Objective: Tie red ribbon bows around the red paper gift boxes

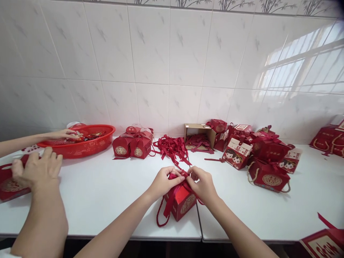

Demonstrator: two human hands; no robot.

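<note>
In front of me on the white table stands a small red gift box [185, 207] with a gold round emblem and a twisted red cord handle. Dark red ribbon [170, 203] runs over its top. My left hand [166, 182] pinches the ribbon at the upper left of the box, fingers closed. My right hand [203, 183] is closed on the same ribbon from the right, close to the bow-like knot between both hands. Fingers partly hide the knot. Just behind lies a loose pile of red ribbons [173, 147].
An open cardboard box [200, 136] holds more ribbons. Filled gift boxes [271, 177] cluster at right; folded-top boxes [141, 147] stand left of centre. At left, another person's hand [40, 168] touches a red box, and another hand [66, 134] reaches into a red basket [86, 150]. Tiled wall behind.
</note>
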